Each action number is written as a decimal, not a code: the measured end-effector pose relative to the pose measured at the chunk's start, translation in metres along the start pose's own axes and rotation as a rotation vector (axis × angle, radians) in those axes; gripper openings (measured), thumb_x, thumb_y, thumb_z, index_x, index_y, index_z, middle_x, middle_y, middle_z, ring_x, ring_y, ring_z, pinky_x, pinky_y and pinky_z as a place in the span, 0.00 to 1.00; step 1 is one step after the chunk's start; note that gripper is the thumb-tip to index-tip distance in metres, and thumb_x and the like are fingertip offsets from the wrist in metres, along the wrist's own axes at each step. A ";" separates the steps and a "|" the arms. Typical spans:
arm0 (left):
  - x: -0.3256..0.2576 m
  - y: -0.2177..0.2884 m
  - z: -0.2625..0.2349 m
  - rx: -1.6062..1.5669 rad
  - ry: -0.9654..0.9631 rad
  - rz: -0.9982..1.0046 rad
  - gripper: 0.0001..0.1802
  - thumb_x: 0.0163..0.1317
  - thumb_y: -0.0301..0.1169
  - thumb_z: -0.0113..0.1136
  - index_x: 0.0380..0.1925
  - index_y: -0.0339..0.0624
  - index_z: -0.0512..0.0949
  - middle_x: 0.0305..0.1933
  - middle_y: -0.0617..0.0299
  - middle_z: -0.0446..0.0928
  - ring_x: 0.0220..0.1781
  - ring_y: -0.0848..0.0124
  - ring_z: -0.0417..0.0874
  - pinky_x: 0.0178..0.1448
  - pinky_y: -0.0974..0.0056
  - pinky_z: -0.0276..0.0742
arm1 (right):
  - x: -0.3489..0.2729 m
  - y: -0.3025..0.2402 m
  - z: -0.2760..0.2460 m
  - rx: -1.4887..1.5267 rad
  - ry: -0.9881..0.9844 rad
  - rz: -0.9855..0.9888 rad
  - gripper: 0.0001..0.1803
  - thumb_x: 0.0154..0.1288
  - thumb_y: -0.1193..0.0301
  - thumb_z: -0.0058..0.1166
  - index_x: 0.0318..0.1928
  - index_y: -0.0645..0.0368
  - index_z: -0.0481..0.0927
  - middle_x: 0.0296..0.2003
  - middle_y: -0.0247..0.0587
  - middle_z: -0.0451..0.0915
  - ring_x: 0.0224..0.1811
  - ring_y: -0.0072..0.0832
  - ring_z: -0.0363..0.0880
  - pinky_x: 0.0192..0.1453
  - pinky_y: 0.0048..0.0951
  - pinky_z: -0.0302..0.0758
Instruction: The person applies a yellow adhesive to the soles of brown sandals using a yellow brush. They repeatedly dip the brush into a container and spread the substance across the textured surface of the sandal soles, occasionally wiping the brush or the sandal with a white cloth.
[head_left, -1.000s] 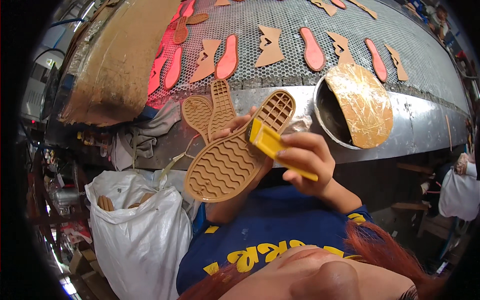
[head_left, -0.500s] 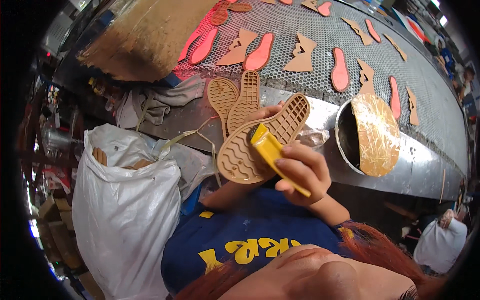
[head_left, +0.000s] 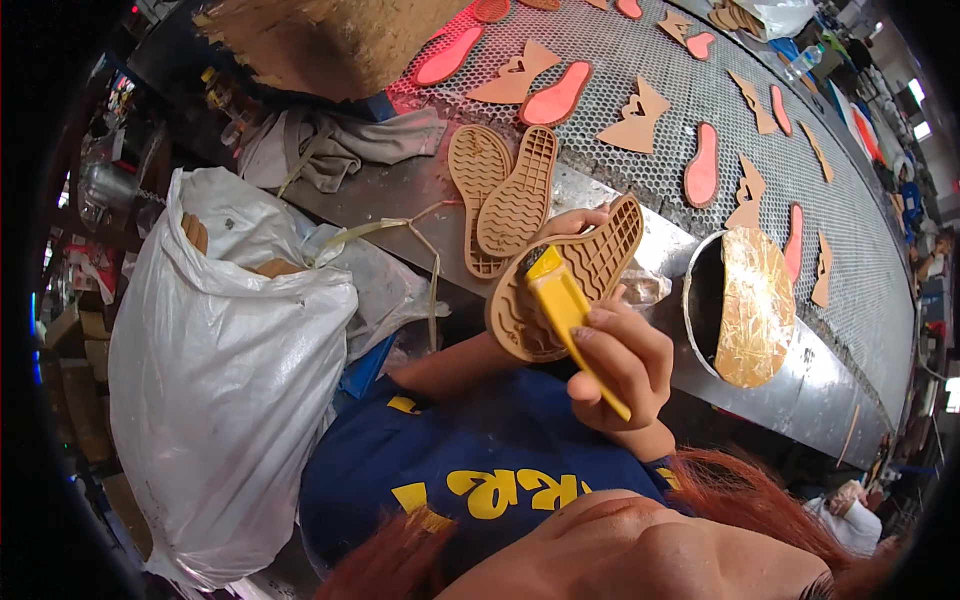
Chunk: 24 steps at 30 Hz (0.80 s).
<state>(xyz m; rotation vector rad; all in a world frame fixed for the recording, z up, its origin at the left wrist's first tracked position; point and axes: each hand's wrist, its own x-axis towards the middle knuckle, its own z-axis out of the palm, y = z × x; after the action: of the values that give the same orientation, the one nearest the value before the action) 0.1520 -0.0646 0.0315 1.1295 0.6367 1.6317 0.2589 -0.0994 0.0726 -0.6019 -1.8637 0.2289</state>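
Head-worn fisheye, steeply downward, close over hands (head_left: 610,360)

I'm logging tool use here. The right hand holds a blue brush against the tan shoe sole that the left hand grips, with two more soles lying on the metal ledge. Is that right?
Not quite: the brush is yellow, not blue, as the head view shows. The rest stands: the right hand holds it against the tan shoe sole gripped by the left hand, and two more soles lie on the metal ledge.

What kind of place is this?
Most likely a shoe factory line: tan rubber soles lie beside a perforated conveyor carrying cut shoe parts, and a glue-crusted can stands at its edge.
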 end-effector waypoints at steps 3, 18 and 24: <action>0.003 -0.002 -0.006 0.088 -0.088 -0.068 0.32 0.48 0.15 0.62 0.54 0.41 0.63 0.48 0.59 0.69 0.48 0.75 0.72 0.49 0.72 0.75 | 0.002 -0.003 -0.003 0.034 0.008 0.028 0.24 0.60 0.54 0.56 0.38 0.67 0.79 0.38 0.50 0.75 0.37 0.42 0.80 0.44 0.36 0.78; -0.011 -0.030 0.000 -0.879 -0.133 -0.174 0.19 0.67 0.39 0.44 0.55 0.44 0.66 0.58 0.51 0.63 0.63 0.60 0.64 0.68 0.54 0.60 | 0.006 0.003 -0.001 0.172 0.030 -0.013 0.25 0.63 0.52 0.51 0.39 0.66 0.76 0.39 0.52 0.74 0.36 0.45 0.80 0.41 0.39 0.79; -0.017 -0.048 -0.002 -1.614 -0.142 -0.482 0.21 0.66 0.42 0.44 0.53 0.41 0.65 0.56 0.51 0.65 0.64 0.60 0.63 0.69 0.55 0.58 | 0.006 0.005 0.001 0.289 0.118 -0.032 0.22 0.62 0.55 0.55 0.40 0.66 0.76 0.39 0.50 0.75 0.36 0.45 0.80 0.42 0.39 0.79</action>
<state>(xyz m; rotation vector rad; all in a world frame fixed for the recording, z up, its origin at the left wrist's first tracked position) 0.1719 -0.0631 -0.0155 -0.1349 -0.5082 1.0609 0.2581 -0.0918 0.0747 -0.3782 -1.6854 0.4240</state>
